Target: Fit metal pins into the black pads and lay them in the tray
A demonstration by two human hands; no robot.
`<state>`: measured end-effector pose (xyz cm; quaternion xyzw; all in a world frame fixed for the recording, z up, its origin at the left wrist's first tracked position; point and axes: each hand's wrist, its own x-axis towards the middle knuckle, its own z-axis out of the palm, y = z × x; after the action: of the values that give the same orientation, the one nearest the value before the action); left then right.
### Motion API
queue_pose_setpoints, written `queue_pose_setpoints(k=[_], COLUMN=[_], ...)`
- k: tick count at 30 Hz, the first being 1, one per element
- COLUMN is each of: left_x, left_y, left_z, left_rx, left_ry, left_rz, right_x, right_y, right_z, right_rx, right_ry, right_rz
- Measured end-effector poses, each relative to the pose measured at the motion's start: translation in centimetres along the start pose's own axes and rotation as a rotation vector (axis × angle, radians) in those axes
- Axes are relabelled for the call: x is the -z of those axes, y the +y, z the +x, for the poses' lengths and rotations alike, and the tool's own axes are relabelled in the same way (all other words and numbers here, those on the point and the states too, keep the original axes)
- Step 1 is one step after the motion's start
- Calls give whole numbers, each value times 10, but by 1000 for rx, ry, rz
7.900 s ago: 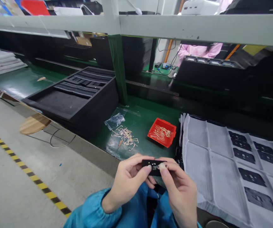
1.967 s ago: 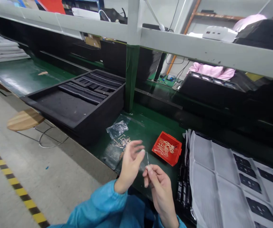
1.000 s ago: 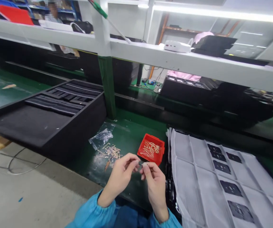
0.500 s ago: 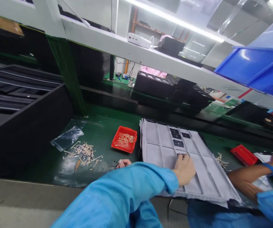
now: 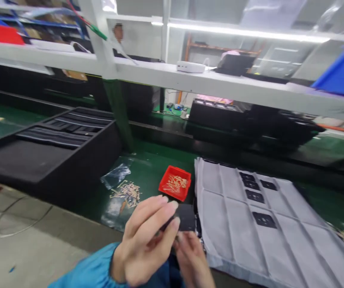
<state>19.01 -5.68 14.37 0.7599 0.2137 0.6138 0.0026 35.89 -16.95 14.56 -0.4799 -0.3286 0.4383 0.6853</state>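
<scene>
A black rectangular piece [image 5: 185, 218] is held up in front of the body, above the near edge of the green bench top [image 5: 148, 168], its long axis lying roughly left to right. Its left end is covered by the closed, close-set fingers [image 5: 156, 212] of the left hand [image 5: 143, 248], so that hand is judged the nearer to it and the one bearing it. Its right end is left exposed, just beside the left edge of a grey fabric sheet [image 5: 234, 224]. The right hand [image 5: 189, 260] is placed below the piece, near its lower edge; that hand is blurred, and whether its fingers are gripping or only lie close cannot be told.

Farther up the bench, a red plastic tray [image 5: 174, 183] of tan pins is seen beyond the left fingers, with loose pins [image 5: 126, 195] and a clear plastic bag [image 5: 116, 175] to its left. Black plates [image 5: 264, 220] are laid on the sheet, and a black foam tray [image 5: 54, 160] is set farther left. Nothing is seen between the piece and the sheet.
</scene>
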Motion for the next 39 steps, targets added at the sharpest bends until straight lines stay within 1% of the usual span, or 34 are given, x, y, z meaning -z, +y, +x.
queue_pose_setpoints(k=[1,2,3,5,6,8,9,10,11,12,13,14,16,17,19,20,21,22,24,28,32,33,36,39], left_x=[14,22,27,30,30,32,34,38,43,48,53,56,60,60,57,55,53,52,50,52,54,54,55,56], left_y=[1,5,8,13,14,13,11,10,9,8,8,9,10,11,12,12,12,12,13,17,23,25,29,31], left_z=[-4,-9,-14,-24,-29,-37,-41,-44,-46,-47,-48,-48,-47,-46,-44,-44,-43,-43,-44,-46,-44,-44,-41,-38], left_rx=[6,5,1,39,66,40,14,11,50,143,292,481,820,947,1129,1183,1209,1211,1167,1081,1013,1003,990,992], left_ry=[62,105,131,149,152,132,95,30,-51,-126,-188,-231,-273,-280,-289,-287,-280,-271,-254,-263,-290,-300,-315,-312], left_rz=[67,113,139,156,165,215,240,250,235,183,84,-57,-356,-473,-605,-625,-626,-618,-571,-459,-377,-370,-373,-402], right_x=[-16,-29,-39,-51,-54,-57,-58,-59,-60,-61,-62,-63,-65,-65,-66,-66,-66,-65,-65,-71,-80,-82,-82,-78], right_y=[16,28,36,43,43,44,46,48,51,55,58,61,65,66,65,64,62,61,58,53,50,49,46,42], right_z=[2,5,7,12,14,17,18,19,20,21,22,23,24,25,24,24,23,23,21,16,8,6,3,5], right_rx=[-89,-175,-243,-345,-358,-331,-297,-258,-219,-185,-159,-137,-102,-90,-77,-76,-77,-76,-67,-34,-5,16,84,119], right_ry=[-45,-71,-97,-178,-223,-284,-286,-272,-247,-220,-191,-167,-150,-152,-158,-161,-162,-160,-148,-113,17,30,8,-32], right_rz=[109,214,300,348,308,201,155,114,79,51,26,0,-58,-92,-155,-184,-209,-231,-269,-309,-307,-305,-288,-274])
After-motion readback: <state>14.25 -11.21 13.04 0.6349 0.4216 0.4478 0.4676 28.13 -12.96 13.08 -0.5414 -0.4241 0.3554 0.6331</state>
